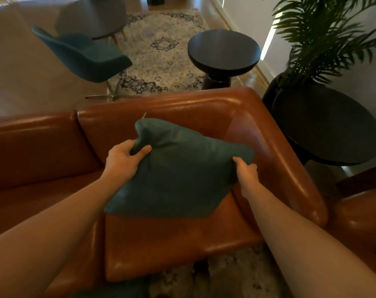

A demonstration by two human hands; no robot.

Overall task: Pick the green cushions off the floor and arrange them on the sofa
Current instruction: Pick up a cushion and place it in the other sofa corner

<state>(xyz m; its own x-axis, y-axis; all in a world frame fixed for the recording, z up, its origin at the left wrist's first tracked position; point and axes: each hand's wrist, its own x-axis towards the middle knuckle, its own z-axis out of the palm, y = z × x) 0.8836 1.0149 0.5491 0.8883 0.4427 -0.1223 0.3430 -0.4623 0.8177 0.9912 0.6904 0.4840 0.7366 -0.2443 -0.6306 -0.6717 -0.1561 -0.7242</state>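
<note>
While left hand [122, 158], right hand [247, 175] grip green cushion [182, 173] at sofa [43, 147] corner | dark table [326, 125] adjacent

A teal shell chair [84, 54] on slim wooden legs stands at far left, with a grey chair [92, 20] just behind it. Both sit at the edge of a pale patterned rug [161, 50] that runs into the distance over a wooden floor [21, 82]. A small round dark pedestal table [223, 50] stands on the rug's right side. Nearer, on the right, is a larger round dark table [326, 125], and a palm plant [324, 35] in a dark pot [275, 89] rises behind it against the white wall [247, 14].
</note>
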